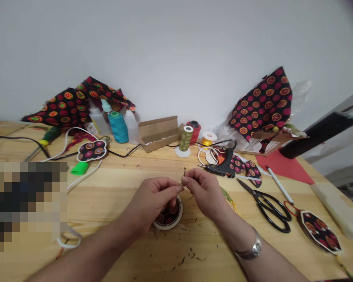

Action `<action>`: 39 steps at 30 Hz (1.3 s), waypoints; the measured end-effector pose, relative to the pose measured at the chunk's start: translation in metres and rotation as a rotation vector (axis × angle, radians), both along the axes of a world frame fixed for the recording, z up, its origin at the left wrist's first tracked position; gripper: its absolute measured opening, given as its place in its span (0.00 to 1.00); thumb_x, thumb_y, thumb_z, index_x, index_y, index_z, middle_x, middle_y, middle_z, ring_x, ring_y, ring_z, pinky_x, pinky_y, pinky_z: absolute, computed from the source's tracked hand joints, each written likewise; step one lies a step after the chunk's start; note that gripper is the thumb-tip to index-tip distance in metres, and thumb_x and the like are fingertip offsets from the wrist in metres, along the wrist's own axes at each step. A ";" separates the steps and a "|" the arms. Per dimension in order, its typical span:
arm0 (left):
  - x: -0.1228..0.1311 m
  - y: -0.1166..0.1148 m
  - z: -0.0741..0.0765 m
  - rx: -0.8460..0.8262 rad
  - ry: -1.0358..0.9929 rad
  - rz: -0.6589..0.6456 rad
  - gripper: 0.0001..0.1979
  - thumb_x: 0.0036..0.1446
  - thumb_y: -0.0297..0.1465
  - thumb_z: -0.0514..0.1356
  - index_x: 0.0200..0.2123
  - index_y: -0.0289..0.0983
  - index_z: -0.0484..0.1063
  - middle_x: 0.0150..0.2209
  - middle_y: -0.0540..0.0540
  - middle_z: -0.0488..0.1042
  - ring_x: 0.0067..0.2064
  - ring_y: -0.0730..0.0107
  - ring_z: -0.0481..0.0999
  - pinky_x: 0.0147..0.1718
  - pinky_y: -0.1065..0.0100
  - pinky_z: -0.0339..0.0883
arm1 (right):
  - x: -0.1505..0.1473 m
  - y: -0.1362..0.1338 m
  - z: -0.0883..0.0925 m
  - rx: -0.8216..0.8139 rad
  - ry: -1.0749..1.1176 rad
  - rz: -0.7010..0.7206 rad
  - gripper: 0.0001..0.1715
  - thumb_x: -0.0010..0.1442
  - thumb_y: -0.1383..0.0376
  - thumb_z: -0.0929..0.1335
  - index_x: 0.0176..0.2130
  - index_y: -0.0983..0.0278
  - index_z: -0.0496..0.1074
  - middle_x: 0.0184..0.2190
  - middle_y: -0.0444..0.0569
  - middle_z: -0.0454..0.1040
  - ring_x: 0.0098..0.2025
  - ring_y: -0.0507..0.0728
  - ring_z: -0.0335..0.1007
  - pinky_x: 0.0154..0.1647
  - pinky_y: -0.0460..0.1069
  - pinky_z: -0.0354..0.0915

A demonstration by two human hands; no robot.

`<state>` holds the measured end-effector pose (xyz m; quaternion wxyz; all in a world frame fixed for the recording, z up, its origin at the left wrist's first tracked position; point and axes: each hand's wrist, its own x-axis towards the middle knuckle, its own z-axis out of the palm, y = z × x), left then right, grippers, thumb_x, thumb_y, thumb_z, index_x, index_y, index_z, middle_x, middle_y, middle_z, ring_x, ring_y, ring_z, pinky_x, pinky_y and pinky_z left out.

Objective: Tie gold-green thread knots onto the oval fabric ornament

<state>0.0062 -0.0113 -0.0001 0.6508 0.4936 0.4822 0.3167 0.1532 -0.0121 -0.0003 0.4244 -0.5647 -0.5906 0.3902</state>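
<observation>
My left hand [155,197] and my right hand [204,190] meet over the middle of the wooden table [129,235], fingertips pinched together on a thin dark thread [183,175] whose short end sticks up between them. Under my left hand lies a small round white-rimmed piece [170,217] covered in black fabric with red dots; my left fingers rest on it. A yellow-green thread [228,197] trails away beside my right wrist. I wear a silver bracelet [251,248] on the right wrist.
Black scissors [269,205], a glue gun [222,166], a white pen [279,184], thread spools [185,139] [118,126], an open cardboard box [159,133], patterned fabric [76,102] [263,103], fabric-covered shapes [91,150] [320,231], cables [76,178] and thread clippings [191,254] lie around.
</observation>
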 end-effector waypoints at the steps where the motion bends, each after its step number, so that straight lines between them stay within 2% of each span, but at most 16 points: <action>1: 0.000 0.000 0.000 -0.003 0.008 0.004 0.14 0.49 0.38 0.59 0.19 0.34 0.69 0.15 0.54 0.64 0.16 0.81 0.54 0.15 0.77 0.47 | 0.000 0.000 -0.001 0.006 -0.010 -0.005 0.07 0.51 0.65 0.65 0.23 0.65 0.67 0.19 0.41 0.64 0.24 0.50 0.57 0.26 0.45 0.55; 6: 0.000 0.002 0.005 0.046 0.089 0.115 0.12 0.48 0.38 0.61 0.33 0.37 0.74 0.23 0.53 0.70 0.19 0.80 0.60 0.17 0.77 0.52 | 0.001 0.000 0.000 0.048 -0.053 -0.035 0.07 0.53 0.66 0.65 0.24 0.65 0.67 0.21 0.43 0.68 0.25 0.51 0.61 0.28 0.45 0.58; 8: -0.001 0.003 0.007 0.119 0.138 0.151 0.12 0.47 0.39 0.61 0.30 0.36 0.74 0.31 0.50 0.72 0.21 0.80 0.63 0.18 0.76 0.55 | 0.003 0.001 0.002 0.067 -0.071 -0.061 0.08 0.53 0.66 0.64 0.24 0.65 0.67 0.21 0.43 0.68 0.25 0.51 0.62 0.28 0.45 0.58; 10: -0.002 0.004 0.007 0.195 0.168 0.162 0.11 0.47 0.39 0.62 0.25 0.35 0.73 0.42 0.47 0.70 0.24 0.80 0.66 0.20 0.75 0.59 | 0.005 0.002 0.004 0.077 -0.098 -0.092 0.08 0.54 0.66 0.64 0.24 0.64 0.67 0.21 0.43 0.69 0.25 0.51 0.62 0.28 0.45 0.58; 12: -0.003 0.003 0.007 0.247 0.186 0.142 0.11 0.47 0.38 0.61 0.23 0.35 0.73 0.47 0.46 0.68 0.26 0.77 0.69 0.22 0.73 0.61 | 0.006 0.003 0.005 0.070 -0.119 -0.116 0.09 0.54 0.66 0.64 0.23 0.64 0.67 0.20 0.42 0.68 0.24 0.50 0.61 0.28 0.45 0.57; 15: -0.003 0.001 0.007 0.342 0.182 0.075 0.09 0.49 0.36 0.60 0.23 0.37 0.74 0.47 0.44 0.70 0.41 0.65 0.73 0.33 0.70 0.65 | 0.006 0.003 0.004 0.019 -0.056 -0.125 0.10 0.54 0.66 0.65 0.22 0.64 0.66 0.19 0.42 0.67 0.22 0.49 0.59 0.25 0.45 0.55; 17: -0.002 -0.001 0.006 0.392 0.177 0.012 0.08 0.50 0.33 0.60 0.22 0.38 0.74 0.46 0.43 0.72 0.53 0.59 0.66 0.42 0.67 0.63 | 0.006 0.003 0.003 -0.033 0.045 -0.112 0.10 0.54 0.64 0.65 0.22 0.65 0.66 0.18 0.41 0.67 0.20 0.48 0.56 0.22 0.44 0.53; 19: 0.000 -0.003 0.004 0.406 0.177 -0.054 0.08 0.50 0.32 0.59 0.22 0.39 0.74 0.46 0.43 0.73 0.57 0.59 0.61 0.46 0.66 0.61 | 0.005 0.003 0.003 -0.091 0.165 -0.093 0.11 0.53 0.63 0.65 0.22 0.65 0.66 0.18 0.42 0.67 0.18 0.47 0.53 0.19 0.43 0.50; 23: 0.002 -0.003 -0.001 0.443 0.192 -0.133 0.08 0.51 0.30 0.58 0.24 0.41 0.76 0.46 0.46 0.73 0.55 0.62 0.64 0.47 0.66 0.60 | 0.001 0.002 0.005 -0.219 0.421 -0.056 0.10 0.50 0.62 0.67 0.24 0.66 0.65 0.19 0.43 0.69 0.16 0.45 0.50 0.15 0.42 0.45; 26: 0.003 -0.003 -0.004 0.493 0.229 -0.156 0.09 0.52 0.29 0.57 0.24 0.40 0.76 0.37 0.48 0.75 0.43 0.67 0.72 0.42 0.69 0.63 | -0.001 0.000 0.008 -0.275 0.563 -0.017 0.12 0.48 0.61 0.68 0.23 0.66 0.63 0.18 0.42 0.69 0.14 0.43 0.47 0.14 0.42 0.42; 29: 0.004 -0.003 -0.004 0.538 0.274 -0.174 0.08 0.52 0.27 0.56 0.25 0.38 0.74 0.29 0.50 0.73 0.32 0.71 0.72 0.34 0.71 0.64 | 0.000 0.000 0.009 -0.283 0.623 0.008 0.14 0.48 0.61 0.69 0.22 0.66 0.62 0.17 0.41 0.67 0.13 0.43 0.47 0.14 0.41 0.42; 32: 0.002 -0.003 0.000 0.571 0.351 -0.167 0.07 0.52 0.28 0.56 0.24 0.38 0.72 0.25 0.51 0.72 0.30 0.70 0.71 0.32 0.70 0.63 | 0.002 0.000 0.009 -0.266 0.613 -0.009 0.14 0.49 0.61 0.69 0.22 0.66 0.62 0.16 0.38 0.64 0.13 0.43 0.48 0.14 0.41 0.42; 34: -0.002 -0.003 0.003 0.602 0.399 -0.089 0.10 0.53 0.32 0.55 0.23 0.38 0.71 0.28 0.49 0.72 0.34 0.67 0.71 0.36 0.67 0.63 | 0.004 0.002 0.008 -0.232 0.574 -0.029 0.14 0.49 0.61 0.69 0.23 0.66 0.62 0.16 0.38 0.63 0.14 0.43 0.48 0.14 0.41 0.43; 36: -0.005 -0.001 0.007 0.652 0.431 0.125 0.12 0.54 0.34 0.55 0.21 0.37 0.70 0.37 0.45 0.72 0.43 0.62 0.69 0.45 0.63 0.60 | 0.005 0.003 0.007 -0.176 0.499 -0.070 0.13 0.50 0.61 0.69 0.23 0.66 0.63 0.15 0.38 0.62 0.15 0.43 0.49 0.15 0.41 0.43; 38: -0.007 0.000 0.010 0.694 0.412 0.358 0.11 0.54 0.35 0.55 0.23 0.37 0.68 0.48 0.43 0.67 0.53 0.59 0.63 0.52 0.61 0.53 | 0.006 0.004 0.007 -0.126 0.419 -0.107 0.12 0.50 0.61 0.68 0.24 0.66 0.64 0.15 0.38 0.62 0.16 0.44 0.50 0.15 0.41 0.45; 39: -0.008 0.001 0.010 0.700 0.367 0.435 0.09 0.55 0.35 0.55 0.25 0.38 0.68 0.53 0.43 0.63 0.56 0.60 0.60 0.54 0.61 0.51 | 0.005 0.004 0.008 -0.111 0.387 -0.114 0.11 0.50 0.61 0.68 0.24 0.66 0.64 0.15 0.38 0.63 0.16 0.45 0.51 0.15 0.42 0.46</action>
